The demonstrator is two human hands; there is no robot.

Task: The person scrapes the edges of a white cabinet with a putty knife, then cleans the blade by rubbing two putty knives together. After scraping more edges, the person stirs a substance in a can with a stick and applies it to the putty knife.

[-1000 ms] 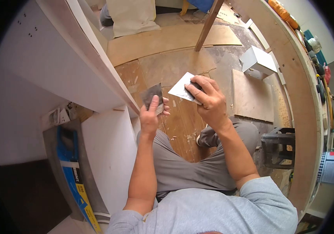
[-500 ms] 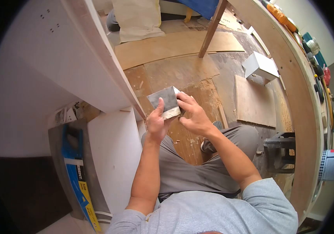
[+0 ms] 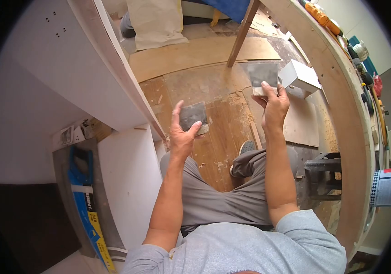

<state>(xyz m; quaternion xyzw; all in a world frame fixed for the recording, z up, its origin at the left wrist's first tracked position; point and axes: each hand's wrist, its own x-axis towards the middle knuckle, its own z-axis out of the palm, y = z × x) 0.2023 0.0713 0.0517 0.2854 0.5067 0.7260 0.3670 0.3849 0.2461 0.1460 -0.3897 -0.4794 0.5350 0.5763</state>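
Observation:
Two grey-faced square pieces are held apart above the wooden floor. My left hand (image 3: 184, 134) grips one grey square piece (image 3: 193, 116), its thumb on the lower right part of the face and its fingers at the left edge. Farther right and higher up, my right hand (image 3: 275, 104) is closed on the other grey square piece (image 3: 263, 74), thumb on its face; a pale edge shows along its bottom. Both pieces look slightly blurred.
A white box-like object (image 3: 301, 76) stands at the right, by a plywood sheet (image 3: 301, 121). A blue-handled saw (image 3: 85, 196) lies at the left. Tools line the wooden bench edge (image 3: 341, 91) at the right, above a dark stool (image 3: 324, 176). A wooden leg (image 3: 243, 34) slants down ahead.
The pieces that were together between my hands are now apart. My right hand has moved up and to the right with one; my left hand keeps the other near where it was.

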